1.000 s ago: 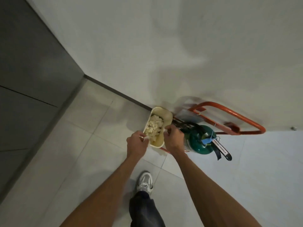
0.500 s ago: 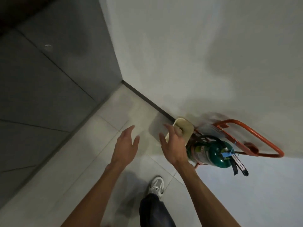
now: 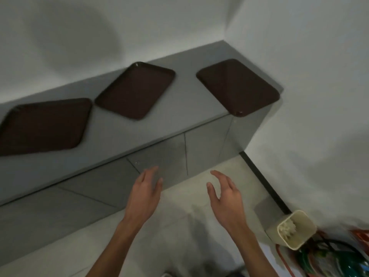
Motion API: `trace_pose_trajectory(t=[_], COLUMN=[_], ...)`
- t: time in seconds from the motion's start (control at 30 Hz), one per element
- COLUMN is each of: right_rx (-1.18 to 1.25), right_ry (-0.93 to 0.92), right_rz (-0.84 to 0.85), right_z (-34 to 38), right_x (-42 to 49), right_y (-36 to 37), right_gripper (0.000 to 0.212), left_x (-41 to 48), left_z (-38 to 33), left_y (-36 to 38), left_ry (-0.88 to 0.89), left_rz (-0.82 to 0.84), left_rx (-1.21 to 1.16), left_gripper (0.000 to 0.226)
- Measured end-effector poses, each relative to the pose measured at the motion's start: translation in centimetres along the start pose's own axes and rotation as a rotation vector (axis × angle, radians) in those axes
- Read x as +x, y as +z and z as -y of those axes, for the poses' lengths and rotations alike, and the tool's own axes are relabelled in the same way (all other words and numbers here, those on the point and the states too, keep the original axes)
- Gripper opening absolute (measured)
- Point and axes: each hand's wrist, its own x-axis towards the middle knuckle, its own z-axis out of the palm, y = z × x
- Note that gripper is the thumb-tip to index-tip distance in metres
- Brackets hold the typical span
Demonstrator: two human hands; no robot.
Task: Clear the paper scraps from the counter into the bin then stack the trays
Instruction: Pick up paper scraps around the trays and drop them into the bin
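Note:
Three dark brown trays lie apart on the grey counter (image 3: 179, 108): a left tray (image 3: 43, 125), a middle tray (image 3: 135, 89) and a right tray (image 3: 237, 86) whose corner overhangs the front edge. No scraps show on the counter. The cream bin (image 3: 292, 230) stands on the floor at the lower right with white paper scraps (image 3: 286, 228) inside. My left hand (image 3: 145, 194) and my right hand (image 3: 225, 194) hover empty with fingers apart, in front of the counter's cabinet doors and below the trays.
A green fire extinguisher (image 3: 337, 260) in an orange stand (image 3: 280, 255) sits right beside the bin. White walls close in behind the counter and on the right. Pale floor tiles (image 3: 191, 226) lie under my arms.
My hands let go of the bin, which now stands on the floor with scraps inside. My view swung left from the extinguisher corner to the counter with the trays.

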Motion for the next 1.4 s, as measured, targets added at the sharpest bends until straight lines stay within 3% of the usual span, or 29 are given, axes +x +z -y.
trace_pose_trajectory(t=[0.27,0.47,0.7,1.03,1.4], right_rx=[0.072,0.064,0.034,-0.041,-0.103], right_ry=[-0.225,-0.384,-0.526,-0.596,-0.456], right_rz=[0.136,0.298,0.415,0.547,0.460], right_z=[19.4,29.3,39.5,54.8,64.2], right_x=[-1.0,0.7,6.4,13.9,18.2], right_y=[10.1,19.5,32.1,46.9,57.7], right_gripper=[0.038,0.035,0.032,0.032,0.031], left_x=[-4.5,-4.9,-0.4,8.4,28.8], left_z=[12.0,20.5,31.9,45.8,62.2], left_y=[-17.9,-25.6,-33.6,-44.4,-55.5], left_ry=[-0.182,-0.297,-0.433,-0.541,-0.505], left_rz=[-0.249,-0.413,-0.490,-0.428,-0.188], left_rx=[-0.014,-0.064,-0.045,0.018,0.125], left_gripper=[0.037,0.029,0.028,0.032,0.037])
